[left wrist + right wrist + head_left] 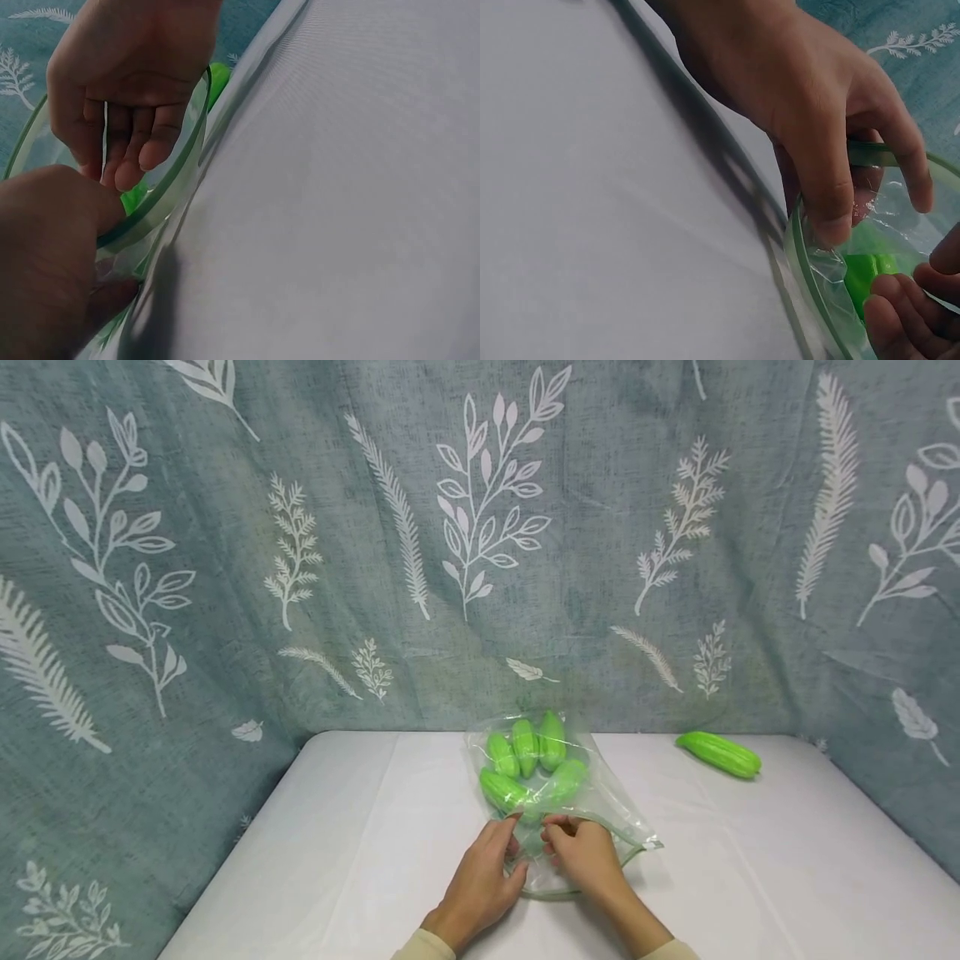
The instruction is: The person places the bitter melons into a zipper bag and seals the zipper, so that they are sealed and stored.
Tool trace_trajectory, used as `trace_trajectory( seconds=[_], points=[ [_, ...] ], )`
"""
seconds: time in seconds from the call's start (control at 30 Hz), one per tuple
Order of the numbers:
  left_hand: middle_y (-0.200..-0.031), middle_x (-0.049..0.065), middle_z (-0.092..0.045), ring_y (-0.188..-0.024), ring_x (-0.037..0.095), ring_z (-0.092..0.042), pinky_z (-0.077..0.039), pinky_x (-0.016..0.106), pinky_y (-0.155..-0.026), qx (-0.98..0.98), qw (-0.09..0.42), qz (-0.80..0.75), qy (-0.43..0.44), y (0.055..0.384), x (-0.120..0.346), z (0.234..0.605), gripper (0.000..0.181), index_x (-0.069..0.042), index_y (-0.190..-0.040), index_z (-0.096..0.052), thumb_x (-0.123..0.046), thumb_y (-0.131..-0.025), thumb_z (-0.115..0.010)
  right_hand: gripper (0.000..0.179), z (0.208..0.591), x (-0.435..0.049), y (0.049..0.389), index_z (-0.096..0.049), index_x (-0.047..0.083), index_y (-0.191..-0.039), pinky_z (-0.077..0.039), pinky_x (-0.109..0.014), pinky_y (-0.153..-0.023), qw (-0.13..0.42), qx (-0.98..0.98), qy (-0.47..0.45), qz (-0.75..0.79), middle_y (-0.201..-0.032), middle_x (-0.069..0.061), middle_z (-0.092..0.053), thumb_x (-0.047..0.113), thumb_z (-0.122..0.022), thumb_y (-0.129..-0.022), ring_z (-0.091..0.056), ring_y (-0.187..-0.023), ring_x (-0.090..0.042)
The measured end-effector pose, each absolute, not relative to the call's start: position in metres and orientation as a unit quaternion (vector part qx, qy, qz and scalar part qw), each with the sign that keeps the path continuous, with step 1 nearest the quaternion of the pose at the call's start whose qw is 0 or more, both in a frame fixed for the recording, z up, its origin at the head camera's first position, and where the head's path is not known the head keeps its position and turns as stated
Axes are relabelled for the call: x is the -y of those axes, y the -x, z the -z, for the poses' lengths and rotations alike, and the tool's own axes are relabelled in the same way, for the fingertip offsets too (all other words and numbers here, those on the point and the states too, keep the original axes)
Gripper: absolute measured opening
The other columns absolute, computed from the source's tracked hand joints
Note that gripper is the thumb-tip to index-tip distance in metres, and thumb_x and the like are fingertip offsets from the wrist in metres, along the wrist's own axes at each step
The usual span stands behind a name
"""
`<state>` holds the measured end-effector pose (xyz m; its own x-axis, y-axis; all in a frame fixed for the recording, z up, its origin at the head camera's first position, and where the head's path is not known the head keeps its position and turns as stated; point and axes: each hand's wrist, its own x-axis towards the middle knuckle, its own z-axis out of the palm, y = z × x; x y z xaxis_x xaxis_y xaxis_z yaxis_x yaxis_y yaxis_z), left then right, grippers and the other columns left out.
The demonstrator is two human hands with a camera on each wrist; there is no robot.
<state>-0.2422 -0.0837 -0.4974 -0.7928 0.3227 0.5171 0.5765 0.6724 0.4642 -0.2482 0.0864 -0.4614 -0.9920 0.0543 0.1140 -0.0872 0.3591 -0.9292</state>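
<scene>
A clear zip bag (615,785) with a green-edged mouth lies on the table, its opening turned toward me. Several bright green cucumbers (552,743) lie inside it. My left hand (483,875) holds the bag's left rim; in the right wrist view its thumb (832,229) is inside the mouth, with other fingers behind the plastic. Over the opening is my right hand (581,852), fingers loosely bent, and the left wrist view shows nothing between its fingertips (129,176). Beneath them a bit of green cucumber (870,271) shows in the right wrist view.
One more green cucumber (720,755) lies outside the bag, near the far right edge of the white table (360,852). Behind the table hangs a blue-green curtain (592,568) with white leaf prints, which also runs down both sides.
</scene>
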Motion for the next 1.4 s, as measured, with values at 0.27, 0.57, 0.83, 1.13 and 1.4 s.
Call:
trace_trajectory(
  seconds=[0.27,0.57,0.83,1.13,1.4],
  points=[
    [-0.097,-0.007,-0.054,-0.084,0.004,-0.054,-0.051,0.018,-0.075,0.890,0.201,0.320,0.253,0.242,0.083,0.498,0.067,-0.006,-0.144,-0.048,-0.012,-0.084,-0.075,0.020,0.450,-0.095,0.242,-0.071,-0.003,-0.104,-0.056,-0.027,-0.058,0.032,0.843,-0.087,-0.529,-0.087,-0.006,-0.069,0.007,-0.067,-0.088,-0.065,-0.073,-0.017],
    [-0.099,-0.007,-0.054,-0.086,0.004,-0.055,-0.051,0.019,-0.078,0.889,0.198,0.322,0.257,0.241,0.084,0.500,0.067,-0.006,-0.145,-0.047,-0.010,-0.084,-0.076,0.034,0.426,-0.108,0.233,-0.066,-0.005,-0.118,-0.057,-0.029,-0.064,-0.052,0.838,-0.219,-0.498,-0.097,-0.010,-0.071,0.018,-0.067,-0.094,-0.067,-0.086,-0.019],
    [-0.099,-0.007,-0.054,-0.088,0.004,-0.056,-0.052,0.019,-0.079,0.890,0.197,0.326,0.252,0.240,0.085,0.500,0.066,-0.006,-0.143,-0.049,-0.009,-0.083,-0.076,0.041,0.404,-0.120,0.227,-0.061,-0.006,-0.127,-0.060,-0.038,-0.069,-0.081,0.788,-0.268,-0.548,-0.103,-0.012,-0.069,0.023,-0.065,-0.098,-0.068,-0.091,-0.033],
    [-0.098,-0.007,-0.054,-0.088,0.003,-0.055,-0.052,0.020,-0.080,0.888,0.204,0.325,0.251,0.243,0.088,0.499,0.066,-0.005,-0.142,-0.049,-0.007,-0.082,-0.077,0.038,0.393,-0.143,0.232,-0.062,-0.001,-0.127,-0.060,-0.038,-0.070,0.007,0.782,-0.229,-0.580,-0.107,-0.019,-0.068,0.023,-0.066,-0.098,-0.069,-0.089,-0.025],
    [-0.098,-0.008,-0.054,-0.090,0.002,-0.057,-0.053,0.019,-0.083,0.891,0.182,0.340,0.238,0.244,0.090,0.496,0.066,-0.007,-0.143,-0.048,-0.003,-0.083,-0.075,0.034,0.400,-0.171,0.244,-0.062,-0.001,-0.127,-0.060,-0.039,-0.069,0.039,0.778,-0.185,-0.599,-0.104,-0.019,-0.068,0.016,-0.065,-0.098,-0.068,-0.089,-0.026]
  ],
)
